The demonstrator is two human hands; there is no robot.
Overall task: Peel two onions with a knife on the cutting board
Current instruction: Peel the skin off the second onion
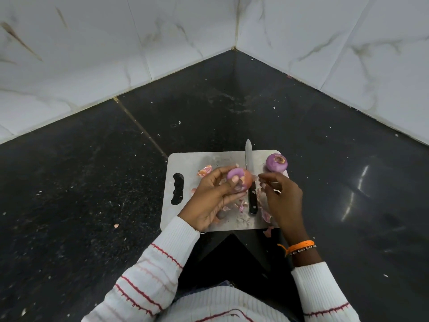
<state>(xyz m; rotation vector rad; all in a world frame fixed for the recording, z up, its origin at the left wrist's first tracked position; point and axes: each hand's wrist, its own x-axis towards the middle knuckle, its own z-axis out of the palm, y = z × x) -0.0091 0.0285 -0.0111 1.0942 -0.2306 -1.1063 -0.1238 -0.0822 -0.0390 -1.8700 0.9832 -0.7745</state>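
My left hand [212,198] grips a partly peeled purple onion [239,178] above the steel cutting board [185,163], thumb across its front. My right hand [282,196] hovers just right of it, its fingertips pinched on a thin scrap of onion skin. A second, peeled purple onion [276,162] sits at the board's far right corner. The knife [250,175] lies lengthwise on the board between my hands, black handle toward me, blade tip past the far edge. Neither hand touches it.
Pink onion skins [205,170] litter the board, and one piece [268,231] lies off its near edge. The board rests on a dark stone counter [92,182] in a corner of white marble-tiled walls [116,54]. The handle cutout [177,188] is at the board's left.
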